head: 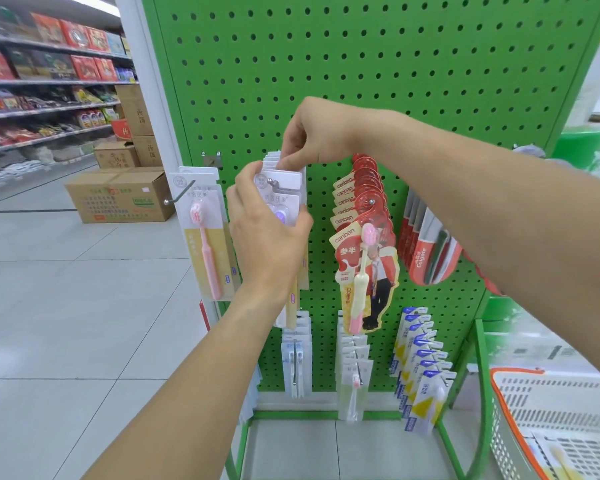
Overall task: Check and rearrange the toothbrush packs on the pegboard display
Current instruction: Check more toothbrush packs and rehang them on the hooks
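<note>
While both hands work the same hook, the job looks to be in mid-course rather than near its end. The left hand (267, 233) is closed around the front of a stack of white toothbrush packs (284, 183) hanging on a peg in the upper row of the green pegboard (361, 64), thumb on the left edge and fingers wrapped over the face of the front card. The right hand (312, 133) reaches across from above and pinches the top edges of the cards further back in that stack, as if leafing through or squaring them on the hook.

Judging by how things hang, this stack is the one under check. The pink-brush packs (205, 237) just to its left, the red canban packs (361, 237) to its right and the Colgate packs (426, 251) beyond sit on their pegs untouched by either hand, and the lower row of blue-and-white packs (423, 368) hangs fanned and rather uneven, so it probably awaits tidying.

The board stands at the end of a shop aisle on a pale tiled floor (66, 306). Cardboard boxes (118, 195) sit on the floor to the left below stocked shelves (42, 81), and a white plastic basket (551, 417) is at the lower right.
</note>
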The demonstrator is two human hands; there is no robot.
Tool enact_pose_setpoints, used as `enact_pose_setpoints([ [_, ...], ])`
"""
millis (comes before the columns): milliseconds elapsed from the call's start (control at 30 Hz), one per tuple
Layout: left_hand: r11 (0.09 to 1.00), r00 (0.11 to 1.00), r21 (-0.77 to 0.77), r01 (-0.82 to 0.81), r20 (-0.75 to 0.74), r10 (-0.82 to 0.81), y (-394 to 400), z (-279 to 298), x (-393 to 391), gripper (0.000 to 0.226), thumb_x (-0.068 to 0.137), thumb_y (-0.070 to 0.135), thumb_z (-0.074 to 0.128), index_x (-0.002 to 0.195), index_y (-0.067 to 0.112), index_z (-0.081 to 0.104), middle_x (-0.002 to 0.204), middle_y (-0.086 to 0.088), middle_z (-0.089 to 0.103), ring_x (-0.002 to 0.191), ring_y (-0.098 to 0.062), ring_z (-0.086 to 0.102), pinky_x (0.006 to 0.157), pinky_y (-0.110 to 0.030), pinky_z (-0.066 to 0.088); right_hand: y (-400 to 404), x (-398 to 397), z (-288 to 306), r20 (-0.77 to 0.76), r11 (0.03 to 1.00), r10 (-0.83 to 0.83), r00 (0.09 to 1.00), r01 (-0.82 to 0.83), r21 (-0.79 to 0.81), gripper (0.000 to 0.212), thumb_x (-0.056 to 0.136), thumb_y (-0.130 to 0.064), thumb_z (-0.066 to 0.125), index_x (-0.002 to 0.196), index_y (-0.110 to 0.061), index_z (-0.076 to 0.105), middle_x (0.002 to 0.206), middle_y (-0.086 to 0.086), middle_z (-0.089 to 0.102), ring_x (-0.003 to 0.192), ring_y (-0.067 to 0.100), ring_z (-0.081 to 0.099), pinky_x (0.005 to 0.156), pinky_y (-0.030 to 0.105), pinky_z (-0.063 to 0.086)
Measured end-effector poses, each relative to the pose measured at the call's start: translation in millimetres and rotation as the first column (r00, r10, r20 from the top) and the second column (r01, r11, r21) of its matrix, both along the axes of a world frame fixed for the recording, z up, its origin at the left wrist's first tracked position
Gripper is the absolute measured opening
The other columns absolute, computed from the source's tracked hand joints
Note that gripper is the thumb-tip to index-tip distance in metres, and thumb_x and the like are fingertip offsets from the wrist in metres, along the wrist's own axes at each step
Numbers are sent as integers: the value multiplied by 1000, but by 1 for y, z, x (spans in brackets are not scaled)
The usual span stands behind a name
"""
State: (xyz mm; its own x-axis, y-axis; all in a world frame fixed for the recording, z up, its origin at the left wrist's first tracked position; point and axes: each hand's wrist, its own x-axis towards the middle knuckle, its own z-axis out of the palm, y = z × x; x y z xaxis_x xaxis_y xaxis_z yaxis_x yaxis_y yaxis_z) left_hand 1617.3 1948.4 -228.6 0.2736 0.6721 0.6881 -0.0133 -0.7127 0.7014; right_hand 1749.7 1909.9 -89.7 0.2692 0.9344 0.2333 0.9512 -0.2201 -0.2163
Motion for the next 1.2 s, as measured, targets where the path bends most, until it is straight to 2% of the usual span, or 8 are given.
enact_pose_setpoints([
  [200,1000,1000,6,-19,-1,19,-2,0,0,79,76,21,74,145,19,36,133,-1,48,117,-15,49,98,-37,48,6,-7,-2,80,1000,-7,997,6,8,22,94,-33,69,87,-12,75,70,-10,65,59,9,53,56,22,44],
  [433,999,1000,-31,-23,14,23,-8,3,-4,87,76,20,76,150,13,30,139,-2,47,127,-18,48,101,-31,45,4,-9,-5,28,999,-29,999,29,20,30,95,-32,67,90,-4,74,73,1,67,59,16,47,54,25,43],
  [533,999,999,-1,-44,14,44,-8,3,-6,85,75,22,77,147,12,33,135,-3,49,124,-21,50,99,-30,46,5,-11,-5,29,997,-40,999,38,62,32,96,-29,66,91,2,73,76,8,66,57,15,47,44,14,39],
  [633,999,999,9,-39,27,39,-8,2,-7,84,74,22,77,145,11,34,131,-4,49,119,-23,51,97,-37,49,5,-12,-6,45,997,-38,998,35,76,29,96,-28,65,94,0,72,78,4,68,62,15,52,51,17,43],
  [733,999,999,21,-48,19,47,-9,2,-8,83,75,23,78,145,9,35,131,-4,47,121,-20,47,98,-29,43,4,-17,-6,52,996,3,999,-8,86,19,96,-30,68,93,-11,71,78,-7,67,62,5,54,51,10,42],
  [967,989,990,58,-139,17,138,-11,1,-22,82,83,50,68,146,9,36,138,-8,47,130,-23,42,111,-42,38,6,-33,-4,43,989,123,991,-126,78,11,93,-27,73,88,-17,72,71,-10,65,53,-5,52,56,11,42],
  [1133,993,980,12,-113,163,110,1,-4,-38,51,97,28,50,142,7,42,133,-7,49,125,-24,46,107,-45,39,1,-50,-4,88,934,254,963,-268,237,8,91,-22,74,93,-16,79,87,-7,77,81,2,71,87,24,55],
  [1200,995,972,-33,-97,213,102,7,-7,-43,43,100,27,46,138,8,45,126,-2,51,118,-23,51,101,-47,44,0,-57,-6,121,903,304,945,-326,278,10,91,-21,74,93,-13,80,89,-5,77,84,8,72,90,26,54],
])
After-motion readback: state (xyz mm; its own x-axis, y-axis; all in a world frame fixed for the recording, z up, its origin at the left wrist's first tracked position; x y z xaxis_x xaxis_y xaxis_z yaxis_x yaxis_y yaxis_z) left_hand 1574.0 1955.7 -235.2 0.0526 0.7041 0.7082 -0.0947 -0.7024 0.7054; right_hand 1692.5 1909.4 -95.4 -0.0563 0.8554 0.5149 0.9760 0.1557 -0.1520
